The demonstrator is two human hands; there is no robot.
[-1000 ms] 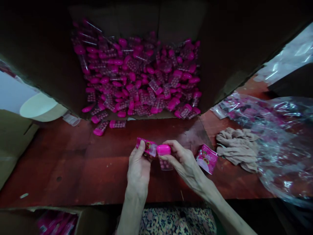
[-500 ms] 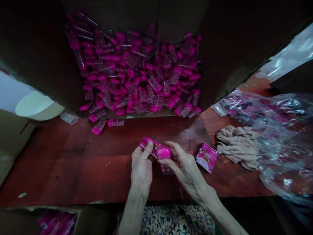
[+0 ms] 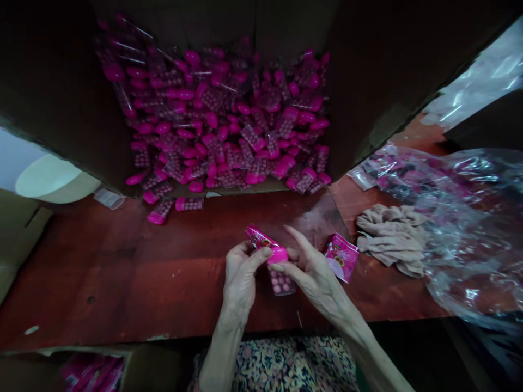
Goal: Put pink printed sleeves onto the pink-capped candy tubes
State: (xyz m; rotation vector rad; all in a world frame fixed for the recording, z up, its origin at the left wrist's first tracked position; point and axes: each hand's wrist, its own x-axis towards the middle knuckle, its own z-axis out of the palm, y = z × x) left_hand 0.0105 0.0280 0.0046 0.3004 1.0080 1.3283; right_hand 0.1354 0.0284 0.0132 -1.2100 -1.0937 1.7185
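My left hand (image 3: 241, 272) pinches a printed pink label (image 3: 258, 236) between thumb and fingers, its thumb at the edge of a pink cap. That cap belongs to a small clear candy bottle (image 3: 281, 283) filled with round pink candies, hanging tilted with the cap uppermost. My right hand (image 3: 312, 272) grips the bottle just below its cap, thumb in front and index finger raised. The label lies against the cap; whether it is attached, I cannot tell. Right of my hands, a stack of similar printed pink labels (image 3: 342, 257) rests on the red table.
A large cardboard box (image 3: 359, 92) lies open toward me, heaped with pink-capped bottles (image 3: 229, 130). Two bottles lie before it. Right are a crumpled cloth (image 3: 390, 237) and a clear plastic bag (image 3: 469, 234); left, a pale bowl (image 3: 53, 179) and clear cup (image 3: 109, 198). Below, a carton (image 3: 134, 370) holds pink packets.
The bottle has turned, so its candy-filled body now shows below the cap. My right index finger has lifted. The whole view has shifted slightly.
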